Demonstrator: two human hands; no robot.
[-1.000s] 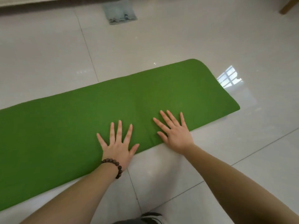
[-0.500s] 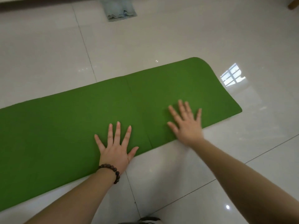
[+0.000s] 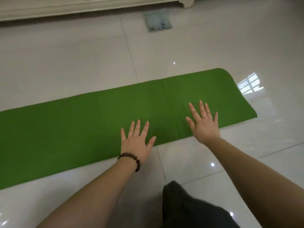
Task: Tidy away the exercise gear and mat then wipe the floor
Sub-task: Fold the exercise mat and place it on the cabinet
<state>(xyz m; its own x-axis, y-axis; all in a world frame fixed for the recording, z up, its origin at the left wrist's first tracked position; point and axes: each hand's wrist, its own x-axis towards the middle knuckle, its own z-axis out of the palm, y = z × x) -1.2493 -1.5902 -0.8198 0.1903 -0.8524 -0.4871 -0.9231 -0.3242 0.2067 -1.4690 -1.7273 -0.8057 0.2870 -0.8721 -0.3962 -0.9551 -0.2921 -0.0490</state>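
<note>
A green exercise mat [image 3: 82, 125] lies flat across the glossy tiled floor, its rounded end at the right; a faint crease runs across it between my hands. My left hand [image 3: 136, 142], with a bead bracelet on the wrist, lies flat on the mat's near edge with fingers spread. My right hand [image 3: 204, 124] is spread flat over the mat nearer its right end; whether it touches the mat is unclear. Neither hand grips anything.
A grey-blue cloth [image 3: 157, 22] lies on the floor beyond the mat, near the base of a cream-coloured piece of furniture [image 3: 82, 7]. My dark-clothed knee [image 3: 189, 208] shows at the bottom. Pale floor tiles [image 3: 65, 63] surround the mat.
My right hand has slid to the right along the mat, away from my left hand. The view has pulled back, bringing the furniture and my knee into sight.
</note>
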